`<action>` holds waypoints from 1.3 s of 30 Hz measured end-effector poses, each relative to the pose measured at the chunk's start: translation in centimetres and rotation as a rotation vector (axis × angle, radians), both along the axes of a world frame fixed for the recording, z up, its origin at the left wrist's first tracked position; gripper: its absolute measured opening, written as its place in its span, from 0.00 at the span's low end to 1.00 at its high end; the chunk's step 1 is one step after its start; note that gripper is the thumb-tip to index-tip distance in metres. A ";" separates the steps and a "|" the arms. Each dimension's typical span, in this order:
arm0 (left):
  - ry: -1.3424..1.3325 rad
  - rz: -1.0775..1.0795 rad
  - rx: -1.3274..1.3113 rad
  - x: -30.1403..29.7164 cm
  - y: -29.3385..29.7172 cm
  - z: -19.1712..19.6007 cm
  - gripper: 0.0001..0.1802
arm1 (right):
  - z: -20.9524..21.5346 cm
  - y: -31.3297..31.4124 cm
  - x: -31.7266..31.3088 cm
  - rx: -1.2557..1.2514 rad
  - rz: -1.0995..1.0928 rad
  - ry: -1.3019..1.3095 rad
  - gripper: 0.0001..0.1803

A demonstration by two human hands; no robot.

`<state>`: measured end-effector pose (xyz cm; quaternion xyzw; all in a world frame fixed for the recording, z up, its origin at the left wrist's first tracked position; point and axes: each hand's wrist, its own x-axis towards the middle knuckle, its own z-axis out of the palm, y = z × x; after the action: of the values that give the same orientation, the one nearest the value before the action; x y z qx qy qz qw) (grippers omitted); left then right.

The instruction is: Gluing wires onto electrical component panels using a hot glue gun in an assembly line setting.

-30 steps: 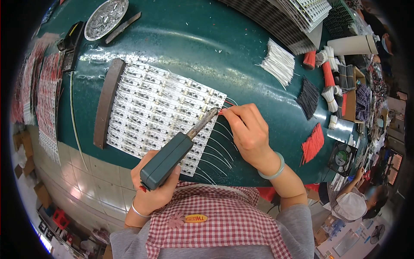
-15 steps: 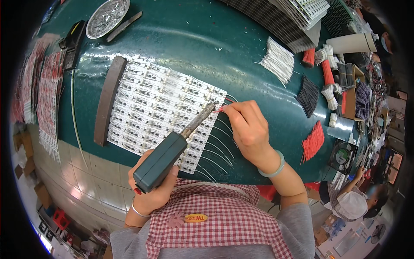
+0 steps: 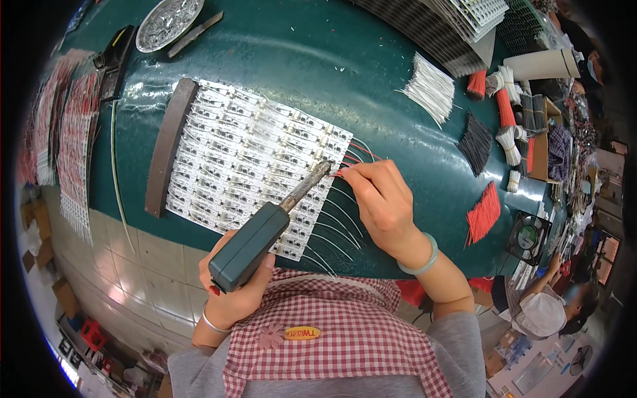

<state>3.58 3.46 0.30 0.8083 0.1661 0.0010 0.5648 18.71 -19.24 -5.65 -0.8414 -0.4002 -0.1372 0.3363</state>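
My left hand [image 3: 235,292] is wrapped round the dark green body of a soldering gun [image 3: 249,245]. Its metal tip points up and right, touching or just over the right edge of a white circuit board panel [image 3: 245,149]. Rows of small parts and short wires cover that panel. With thumb and fingertips, my right hand [image 3: 379,199] pinches a thin red wire [image 3: 340,173] whose end meets the panel close to the tip. Several white wires [image 3: 342,225] stick out from the panel's right edge below, and a few red ones above.
A brown bar [image 3: 171,149] lies along the panel's left edge. Farther right are piles of white wires [image 3: 430,89], black wires [image 3: 475,141] and red wires [image 3: 483,212], beside a small fan [image 3: 529,237]. A metal dish [image 3: 169,25] sits at the far left. Another person [image 3: 547,308] is at the right.
The panel and bar have shifted slightly up and right. More red wire shows at the panel's edge by my right fingers. Both hands keep their grips, the tip staying near the edge.
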 end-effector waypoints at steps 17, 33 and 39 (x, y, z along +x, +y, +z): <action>-0.047 -0.039 0.048 0.4 -0.2 -0.1 0.12 | -0.2 0.2 -0.2 -0.040 -0.043 0.009 0.16; 0.009 0.029 0.050 -0.8 0.1 -0.4 0.13 | 0.1 0.4 -0.2 -0.069 -0.055 -0.008 0.16; -0.010 0.051 0.058 -1.2 0.2 -0.4 0.15 | 0.5 0.4 -0.4 -0.017 -0.045 -0.064 0.16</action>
<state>2.37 3.70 -0.08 0.8198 0.1839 0.0243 0.5417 18.36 -18.83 -5.15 -0.8481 -0.3930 -0.1680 0.3133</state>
